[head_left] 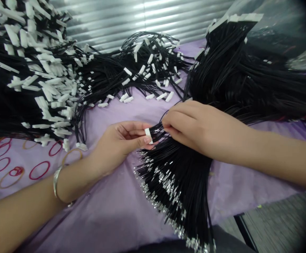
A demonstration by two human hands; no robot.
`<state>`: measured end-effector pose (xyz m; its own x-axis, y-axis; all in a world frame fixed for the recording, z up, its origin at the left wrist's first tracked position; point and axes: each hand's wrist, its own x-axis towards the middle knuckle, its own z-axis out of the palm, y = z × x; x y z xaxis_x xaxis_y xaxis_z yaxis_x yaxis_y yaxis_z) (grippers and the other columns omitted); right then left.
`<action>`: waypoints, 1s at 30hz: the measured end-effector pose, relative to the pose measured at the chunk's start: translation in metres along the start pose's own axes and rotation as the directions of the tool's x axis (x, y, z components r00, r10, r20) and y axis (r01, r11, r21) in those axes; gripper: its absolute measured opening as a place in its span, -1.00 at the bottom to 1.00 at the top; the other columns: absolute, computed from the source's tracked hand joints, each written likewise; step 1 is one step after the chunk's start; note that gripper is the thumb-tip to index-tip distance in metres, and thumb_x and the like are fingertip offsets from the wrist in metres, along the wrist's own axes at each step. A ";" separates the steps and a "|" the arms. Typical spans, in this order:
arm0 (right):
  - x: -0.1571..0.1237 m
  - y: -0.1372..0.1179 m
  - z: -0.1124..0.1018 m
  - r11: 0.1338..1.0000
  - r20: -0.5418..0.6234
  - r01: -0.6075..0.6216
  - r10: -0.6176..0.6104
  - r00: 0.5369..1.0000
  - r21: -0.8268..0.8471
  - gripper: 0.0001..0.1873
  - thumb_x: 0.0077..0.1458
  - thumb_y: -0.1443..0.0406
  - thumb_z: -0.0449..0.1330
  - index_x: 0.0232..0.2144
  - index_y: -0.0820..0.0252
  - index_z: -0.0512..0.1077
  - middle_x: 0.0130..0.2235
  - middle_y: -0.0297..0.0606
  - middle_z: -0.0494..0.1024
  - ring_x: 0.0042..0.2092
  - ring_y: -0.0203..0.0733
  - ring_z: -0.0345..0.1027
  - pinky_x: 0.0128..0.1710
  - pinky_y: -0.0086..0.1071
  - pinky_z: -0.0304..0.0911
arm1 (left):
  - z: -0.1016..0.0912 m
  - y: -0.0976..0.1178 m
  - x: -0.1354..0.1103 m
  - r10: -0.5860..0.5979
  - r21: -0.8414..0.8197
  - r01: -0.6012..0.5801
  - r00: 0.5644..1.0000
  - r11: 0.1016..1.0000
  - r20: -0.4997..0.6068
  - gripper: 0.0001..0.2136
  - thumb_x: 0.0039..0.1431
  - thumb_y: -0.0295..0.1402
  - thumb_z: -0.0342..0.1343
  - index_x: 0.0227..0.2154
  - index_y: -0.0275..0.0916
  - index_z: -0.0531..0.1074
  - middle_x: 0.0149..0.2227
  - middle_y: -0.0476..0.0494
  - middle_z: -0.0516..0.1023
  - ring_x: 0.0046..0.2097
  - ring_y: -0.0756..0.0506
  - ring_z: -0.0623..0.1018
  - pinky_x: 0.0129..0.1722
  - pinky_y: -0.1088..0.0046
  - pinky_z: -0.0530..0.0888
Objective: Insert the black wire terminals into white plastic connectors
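Observation:
My left hand [132, 138] pinches a small white plastic connector [148, 135] between thumb and fingers. Thin black wires run from the connector toward my right hand [187, 126]. The fingers of that hand are closed on black wires just right of the connector; its fingertips are partly hidden. Below both hands a thick fan of black wires [187, 175] with shiny metal terminals on their ends lies spread over the purple cloth [121, 207].
Heaps of black wires with white connectors [55, 80] lie at left and at the back centre [153, 66]. Another wire bundle [221, 59] stands at right, near a clear plastic bag [282, 31]. Rubber bands [39, 170] are scattered at left. Behind is a ridged metallic surface [147, 17].

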<state>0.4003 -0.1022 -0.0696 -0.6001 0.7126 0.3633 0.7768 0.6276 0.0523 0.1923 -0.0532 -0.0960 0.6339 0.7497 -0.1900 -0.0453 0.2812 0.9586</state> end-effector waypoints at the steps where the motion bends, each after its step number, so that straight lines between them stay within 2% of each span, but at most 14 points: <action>1: 0.000 0.000 0.001 1.000 -0.010 0.025 -0.025 1.000 -0.011 -0.79 0.24 0.37 -0.01 -0.33 0.34 0.41 -0.34 -0.16 0.45 -0.30 -0.17 0.28 -0.29 -0.31 0.15 | 0.001 0.000 0.000 -0.001 0.007 0.001 1.000 1.000 0.010 -0.80 -0.03 -0.48 0.32 -0.27 -0.23 0.57 -0.36 -0.01 0.64 -0.39 0.06 0.60 -0.29 0.59 0.56; 5: 0.001 0.001 0.004 0.995 -0.036 0.091 -0.092 0.995 -0.045 -0.74 0.27 0.36 -0.03 -0.30 0.36 0.43 -0.32 -0.13 0.48 -0.27 -0.17 0.29 -0.26 -0.29 0.17 | 0.003 0.001 0.001 -0.021 -0.003 0.021 0.999 1.000 0.024 -0.82 -0.02 -0.48 0.31 -0.29 -0.22 0.57 -0.36 0.00 0.65 -0.37 0.07 0.61 -0.29 0.62 0.56; 9: 0.003 0.000 0.008 0.989 -0.067 0.128 -0.133 0.989 -0.071 -0.74 0.27 0.38 -0.03 -0.32 0.37 0.44 -0.35 -0.14 0.47 -0.28 -0.15 0.30 -0.26 -0.27 0.19 | 0.005 0.001 0.002 -0.046 -0.014 0.046 0.999 0.999 -0.010 -0.79 -0.07 -0.48 0.34 -0.30 -0.25 0.56 -0.39 -0.01 0.64 -0.39 0.04 0.61 -0.32 0.59 0.57; 19: 0.006 0.002 0.012 0.987 -0.054 0.132 -0.137 0.989 -0.090 -0.71 0.29 0.37 -0.07 -0.33 0.34 0.43 -0.36 -0.18 0.45 -0.28 -0.18 0.26 -0.23 -0.29 0.18 | 0.006 0.002 0.005 -0.057 -0.088 0.053 0.997 0.995 -0.050 -0.80 -0.12 -0.52 0.36 -0.36 -0.28 0.56 -0.45 0.01 0.61 -0.39 0.06 0.60 -0.29 0.60 0.57; 30: 0.005 0.001 0.023 0.983 -0.117 0.181 -0.183 0.976 -0.032 -0.70 0.26 0.44 -0.10 -0.29 0.41 0.42 -0.32 -0.11 0.43 -0.23 -0.12 0.21 -0.18 -0.25 0.21 | 0.012 0.000 0.007 -0.061 -0.069 0.055 0.994 0.996 -0.092 -0.81 -0.15 -0.50 0.38 -0.39 -0.31 0.57 -0.40 -0.03 0.62 -0.35 0.04 0.59 -0.28 0.57 0.56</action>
<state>0.3937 -0.0915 -0.0889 -0.7056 0.5439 0.4543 0.6613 0.7357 0.1463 0.2063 -0.0550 -0.0944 0.5618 0.7831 -0.2669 -0.0633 0.3624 0.9299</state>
